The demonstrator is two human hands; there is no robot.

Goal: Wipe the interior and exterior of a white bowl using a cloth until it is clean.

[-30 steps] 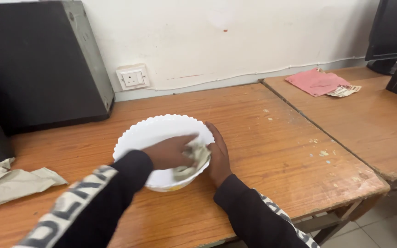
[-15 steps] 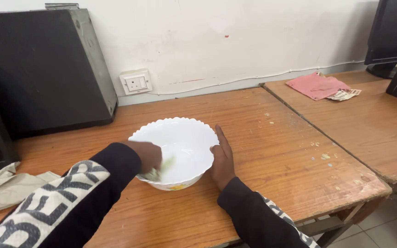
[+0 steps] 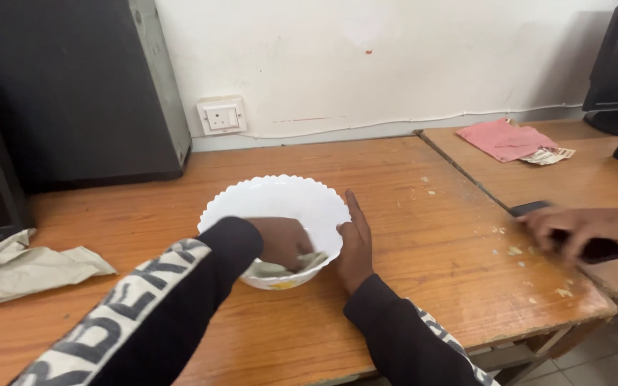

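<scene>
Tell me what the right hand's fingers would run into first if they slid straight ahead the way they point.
The right hand lies flat against the white scalloped bowl, fingers pointing toward the wall. Straight on, the bare wooden table looks free until the white cable along the wall's foot, though depth is hard to judge.

Head camera looks down, close, over the wooden desk [image 3: 395,179].

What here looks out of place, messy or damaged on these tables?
Pale crumbs or flecks are scattered over the wooden table right of the white bowl. A crumpled beige cloth lies loose at the left edge. Another person's hand, blurred, reaches in from the right over a dark flat object.
</scene>
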